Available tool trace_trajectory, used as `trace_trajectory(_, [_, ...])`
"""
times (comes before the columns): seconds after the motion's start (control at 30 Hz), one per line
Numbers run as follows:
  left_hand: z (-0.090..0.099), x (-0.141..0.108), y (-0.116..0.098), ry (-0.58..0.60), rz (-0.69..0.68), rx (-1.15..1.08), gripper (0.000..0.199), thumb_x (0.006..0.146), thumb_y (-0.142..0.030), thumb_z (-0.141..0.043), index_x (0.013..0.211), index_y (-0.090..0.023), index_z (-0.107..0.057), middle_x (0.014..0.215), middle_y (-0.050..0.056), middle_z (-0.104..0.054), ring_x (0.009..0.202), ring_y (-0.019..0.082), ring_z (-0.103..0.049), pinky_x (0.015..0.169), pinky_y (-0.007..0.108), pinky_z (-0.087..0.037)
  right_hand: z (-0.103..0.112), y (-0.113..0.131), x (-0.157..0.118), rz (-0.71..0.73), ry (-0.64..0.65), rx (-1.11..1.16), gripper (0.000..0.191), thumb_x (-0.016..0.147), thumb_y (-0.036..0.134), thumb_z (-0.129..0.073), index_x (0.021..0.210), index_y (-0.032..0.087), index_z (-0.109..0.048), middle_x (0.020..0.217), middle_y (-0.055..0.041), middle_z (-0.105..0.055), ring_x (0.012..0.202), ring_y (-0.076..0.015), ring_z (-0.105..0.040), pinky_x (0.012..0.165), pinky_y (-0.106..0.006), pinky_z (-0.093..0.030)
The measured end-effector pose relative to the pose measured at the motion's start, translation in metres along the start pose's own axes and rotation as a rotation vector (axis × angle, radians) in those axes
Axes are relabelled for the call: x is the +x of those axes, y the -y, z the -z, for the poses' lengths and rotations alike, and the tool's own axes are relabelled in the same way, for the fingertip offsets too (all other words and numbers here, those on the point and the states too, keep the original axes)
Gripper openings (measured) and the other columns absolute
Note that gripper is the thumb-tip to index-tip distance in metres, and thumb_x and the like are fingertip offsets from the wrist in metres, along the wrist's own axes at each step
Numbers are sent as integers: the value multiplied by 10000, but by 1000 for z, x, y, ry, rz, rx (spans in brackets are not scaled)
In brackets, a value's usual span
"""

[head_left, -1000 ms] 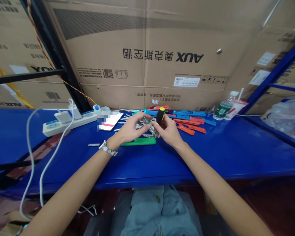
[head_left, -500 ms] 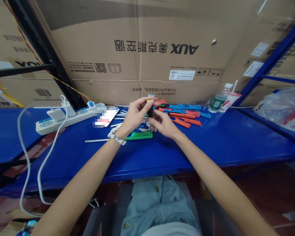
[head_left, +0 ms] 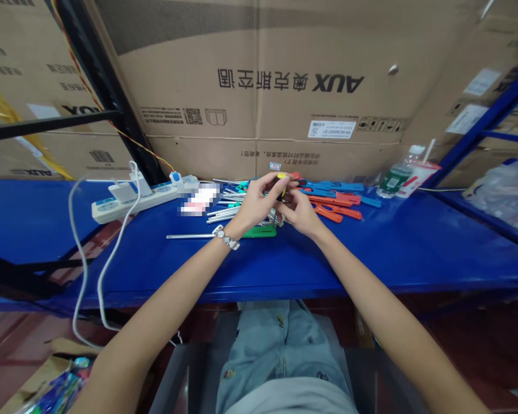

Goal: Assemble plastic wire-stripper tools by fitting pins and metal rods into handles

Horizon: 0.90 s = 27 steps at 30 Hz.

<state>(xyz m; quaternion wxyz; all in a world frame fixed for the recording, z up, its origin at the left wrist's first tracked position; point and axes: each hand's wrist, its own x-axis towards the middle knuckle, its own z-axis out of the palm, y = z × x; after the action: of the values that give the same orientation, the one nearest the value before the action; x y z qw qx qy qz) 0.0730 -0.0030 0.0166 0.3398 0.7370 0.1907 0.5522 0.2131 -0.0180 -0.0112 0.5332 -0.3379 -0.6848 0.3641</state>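
My left hand (head_left: 261, 198), a silver watch on its wrist, is closed on a screwdriver (head_left: 282, 177) with a yellow and black handle, held upright over the table. Just beside it, the fingers of my right hand (head_left: 301, 211) are bent together near the tool's lower end; what they pinch is mostly hidden. Small metal parts (head_left: 274, 218) show below the fingers. A green long-necked lighter (head_left: 259, 232) lies under my hands, its metal tube pointing left. Behind them are several silver tubes (head_left: 224, 214), and to the right lie blue lighter handles (head_left: 334, 186) and orange lighter handles (head_left: 328, 211).
A white power strip (head_left: 144, 202) with plugs and cables lies on the blue table (head_left: 397, 247) at left, near a blurred-out flat item (head_left: 201, 198). A bottle (head_left: 391, 179) and a cup (head_left: 416, 177) stand at right. A large carton (head_left: 285, 115) rises behind.
The view has shifted slightly, so the scene sits further right. The screwdriver's handle has turned and shows more yellow. Both hands stay together around it.
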Motion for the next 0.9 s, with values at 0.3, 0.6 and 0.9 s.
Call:
trace_trajectory(0.3, [-7,1,4,-226,-16,67,428,805,-537,-819,997,-201,-636,986,66,-728,926,189,-702,863,335,-565,-6,-11,5,-32,-90,-78,502,696,616,-825,693,231,-502,561,41,-496,507,-132,-470,483,-287,-364])
trace_trajectory(0.6, [5,1,0,71,68,-1,449,990,-596,-536,1123,-194,-686,1124,122,-751,1022,240,-719,800,350,-603,3,1,0,-41,89,-8,455,789,653,-728,835,229,-569,628,33,-539,532,-139,-510,512,-295,-422])
trace_trajectory(0.9, [-8,1,3,-176,9,67,418,909,-593,-666,964,-180,-628,916,81,-732,890,193,-711,839,328,-554,-10,-17,5,-17,-140,-75,530,657,618,-834,802,243,-489,684,38,-507,564,-131,-475,510,-280,-413])
